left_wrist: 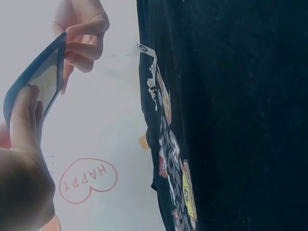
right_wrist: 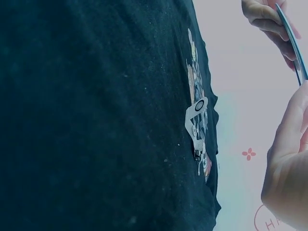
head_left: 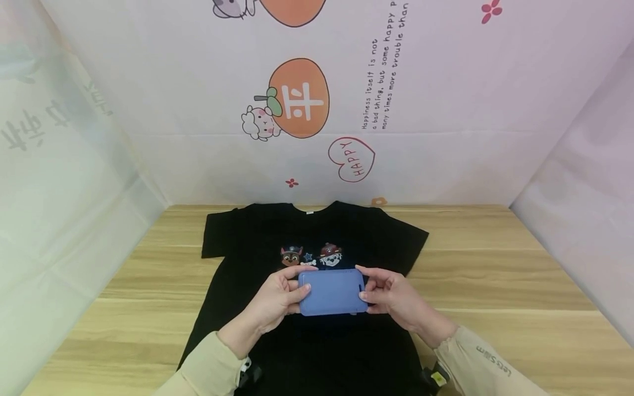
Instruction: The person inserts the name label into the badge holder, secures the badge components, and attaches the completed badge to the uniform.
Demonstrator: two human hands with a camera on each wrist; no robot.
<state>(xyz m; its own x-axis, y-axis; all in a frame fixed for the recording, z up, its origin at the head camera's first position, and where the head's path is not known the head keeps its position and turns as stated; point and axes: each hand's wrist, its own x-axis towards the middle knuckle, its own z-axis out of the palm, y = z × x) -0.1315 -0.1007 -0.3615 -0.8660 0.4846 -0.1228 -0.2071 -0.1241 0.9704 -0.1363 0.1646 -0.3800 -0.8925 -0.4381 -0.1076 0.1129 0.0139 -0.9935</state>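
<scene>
A blue badge holder (head_left: 331, 300) with a small slot near its right end is held level above a black T-shirt (head_left: 233, 308). My left hand (head_left: 271, 301) pinches its left end, thumb on top and fingers at the edge and beneath. At the slotted end, my right hand (head_left: 399, 301) grips it in the same way. The left wrist view shows a lighter window panel (left_wrist: 45, 79) on the holder's underside. Below, a pale badge strap (right_wrist: 190, 118) with a round snap and a metal clip lies on the shirt's print, mostly hidden by the holder in the head view.
The T-shirt is spread on a wood-grain table (head_left: 495, 286), collar toward the back. Cartoon dogs (head_left: 331, 255) are printed on its chest. A white printed cloth (head_left: 436, 110) hangs behind the table, with pale cloth walls at both sides.
</scene>
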